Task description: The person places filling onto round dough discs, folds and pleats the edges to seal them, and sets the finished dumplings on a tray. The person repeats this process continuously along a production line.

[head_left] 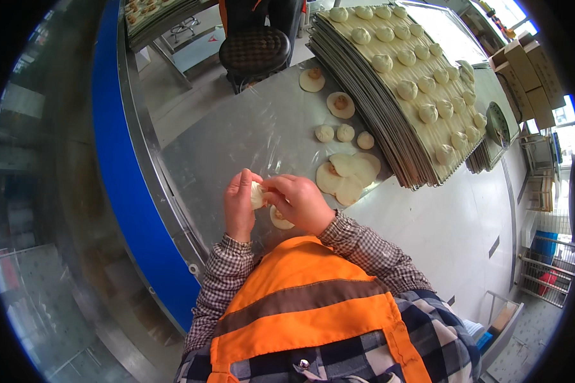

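Over the near edge of the metal table point(223, 137), a pleated white dough bun point(257, 195) is held between my hands. My left hand point(239, 207) cups it from the left, thumb up. My right hand point(303, 203) pinches its edge from the right with the fingertips. Just under my right hand lies a dough wrapper with filling point(281, 219), partly covered. Overlapping flat wrappers point(348, 188) lie to the right of my hands. Beyond them sit three closed buns point(345, 133), and farther off two open wrappers topped with filling point(340, 105).
On the right, a tall stack of trays point(370, 108) carries rows of shaped buns on top. A blue-edged metal frame point(124, 159) runs along the left. At the far side stand a dark round stool point(255, 50) and a person's legs. Cardboard boxes point(527, 76) are piled far right.
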A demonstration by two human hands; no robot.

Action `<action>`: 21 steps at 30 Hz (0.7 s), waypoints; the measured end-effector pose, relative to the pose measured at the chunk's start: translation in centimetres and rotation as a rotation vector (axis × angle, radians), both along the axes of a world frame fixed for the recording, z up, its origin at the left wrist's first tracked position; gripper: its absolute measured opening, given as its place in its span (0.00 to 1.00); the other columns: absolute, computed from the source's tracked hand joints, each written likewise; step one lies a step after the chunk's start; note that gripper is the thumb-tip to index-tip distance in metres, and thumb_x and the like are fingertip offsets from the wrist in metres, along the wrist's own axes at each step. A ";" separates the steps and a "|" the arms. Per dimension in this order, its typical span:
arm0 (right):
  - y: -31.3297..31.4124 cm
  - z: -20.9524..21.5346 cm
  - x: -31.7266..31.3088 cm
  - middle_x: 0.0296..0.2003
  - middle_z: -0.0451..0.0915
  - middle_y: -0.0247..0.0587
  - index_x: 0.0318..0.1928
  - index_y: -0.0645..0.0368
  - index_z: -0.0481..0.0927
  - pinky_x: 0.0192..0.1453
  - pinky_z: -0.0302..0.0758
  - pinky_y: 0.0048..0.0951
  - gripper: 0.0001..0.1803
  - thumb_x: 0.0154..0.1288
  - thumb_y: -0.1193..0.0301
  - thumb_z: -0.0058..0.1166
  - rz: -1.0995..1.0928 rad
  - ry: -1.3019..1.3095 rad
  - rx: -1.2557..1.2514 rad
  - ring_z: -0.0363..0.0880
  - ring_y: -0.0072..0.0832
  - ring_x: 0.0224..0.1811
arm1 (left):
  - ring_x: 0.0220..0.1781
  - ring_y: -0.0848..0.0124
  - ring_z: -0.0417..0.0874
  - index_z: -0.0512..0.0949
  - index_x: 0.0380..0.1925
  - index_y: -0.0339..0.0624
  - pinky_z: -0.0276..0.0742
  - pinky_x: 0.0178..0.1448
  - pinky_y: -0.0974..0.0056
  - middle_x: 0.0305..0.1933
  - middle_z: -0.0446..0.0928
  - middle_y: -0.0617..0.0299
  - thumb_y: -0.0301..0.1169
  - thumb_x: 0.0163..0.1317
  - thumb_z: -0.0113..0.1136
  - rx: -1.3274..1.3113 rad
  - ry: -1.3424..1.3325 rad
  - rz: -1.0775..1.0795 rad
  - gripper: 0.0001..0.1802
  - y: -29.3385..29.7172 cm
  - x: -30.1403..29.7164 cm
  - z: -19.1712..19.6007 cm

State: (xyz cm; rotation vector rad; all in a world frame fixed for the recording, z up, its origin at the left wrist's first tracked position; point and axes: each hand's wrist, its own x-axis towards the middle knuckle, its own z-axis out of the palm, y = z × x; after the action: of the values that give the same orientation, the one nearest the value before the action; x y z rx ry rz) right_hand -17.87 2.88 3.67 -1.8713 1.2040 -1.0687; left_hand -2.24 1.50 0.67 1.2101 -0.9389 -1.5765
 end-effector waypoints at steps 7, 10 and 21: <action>0.0 -1.8 -1.5 0.32 0.76 0.43 0.41 0.61 0.76 0.36 0.77 0.39 0.15 0.52 0.73 0.61 0.044 0.241 -0.226 0.78 0.41 0.33 | 0.26 0.75 0.78 0.76 0.34 0.43 0.74 0.27 0.69 0.26 0.76 0.64 0.56 0.71 0.42 0.359 0.282 -0.080 0.27 -1.1 -1.3 -2.5; 0.3 -2.5 -3.8 0.34 0.78 0.44 0.40 0.62 0.75 0.37 0.77 0.38 0.15 0.52 0.72 0.61 0.081 0.242 -0.137 0.79 0.42 0.35 | 0.27 0.73 0.79 0.77 0.36 0.46 0.72 0.26 0.70 0.27 0.78 0.64 0.59 0.70 0.42 0.602 0.424 -0.249 0.28 -1.6 -2.7 -3.9; -2.8 -5.1 -13.9 0.41 0.79 0.41 0.57 0.53 0.74 0.37 0.77 0.31 0.30 0.51 0.74 0.67 -0.351 -0.146 0.361 0.79 0.32 0.31 | 0.38 0.71 0.81 0.72 0.51 0.44 0.80 0.39 0.62 0.40 0.78 0.61 0.55 0.71 0.46 0.451 0.303 -0.372 0.26 -9.8 -15.6 -8.3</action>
State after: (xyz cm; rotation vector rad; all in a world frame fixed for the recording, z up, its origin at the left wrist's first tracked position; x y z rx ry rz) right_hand -31.79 0.08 -1.40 -1.3174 1.5565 -1.0614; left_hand -17.83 -8.27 -7.66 1.0830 -0.6509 -2.2874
